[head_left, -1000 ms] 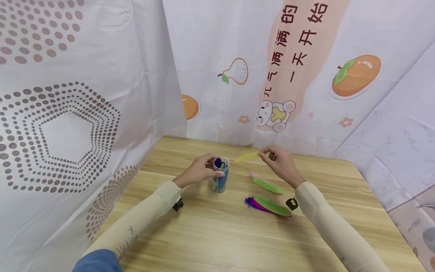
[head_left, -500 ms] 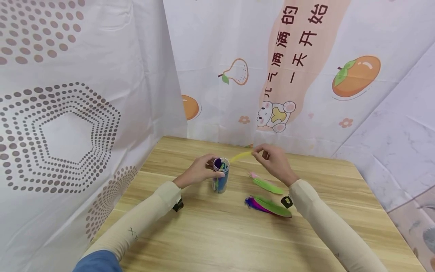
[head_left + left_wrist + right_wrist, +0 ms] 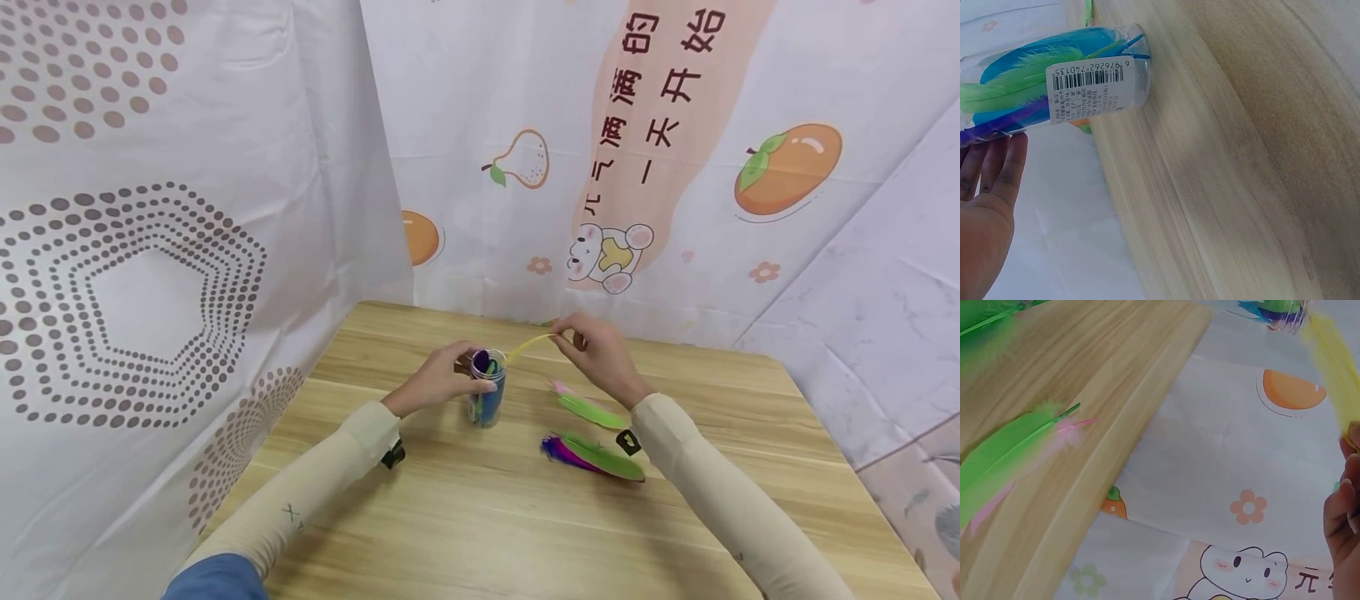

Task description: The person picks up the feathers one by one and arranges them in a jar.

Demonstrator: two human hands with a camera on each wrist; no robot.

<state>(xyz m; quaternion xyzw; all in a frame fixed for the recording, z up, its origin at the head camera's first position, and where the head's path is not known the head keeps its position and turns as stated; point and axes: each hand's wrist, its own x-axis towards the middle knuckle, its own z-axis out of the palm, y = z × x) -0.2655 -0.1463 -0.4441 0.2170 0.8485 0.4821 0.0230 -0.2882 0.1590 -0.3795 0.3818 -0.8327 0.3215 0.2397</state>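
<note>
A clear plastic jar (image 3: 487,410) stands on the wooden table, holding blue, green and purple feathers; its barcode label (image 3: 1088,87) faces the left wrist camera. My left hand (image 3: 437,379) grips the jar near its top, thumb in front and fingers behind. Between thumb and fingertips, my right hand (image 3: 602,357) pinches one end of a yellow feather (image 3: 531,342). The feather bends down leftward, and its far end meets the jar's mouth. Whether that end is inside the rim I cannot tell. The right wrist view shows the yellow feather (image 3: 1335,365) broadside, beside the jar's rim.
To the right of the jar, a bright green feather (image 3: 592,411) lies over a pink one. Nearer me lies a pile with a green feather (image 3: 613,461) on magenta and blue-purple ones. Printed curtains (image 3: 465,100) hang beyond the table's back edge (image 3: 667,346).
My right hand has moved left, carrying the yellow feather's far end from beside the jar to its mouth. The left hand and jar have stayed in place.
</note>
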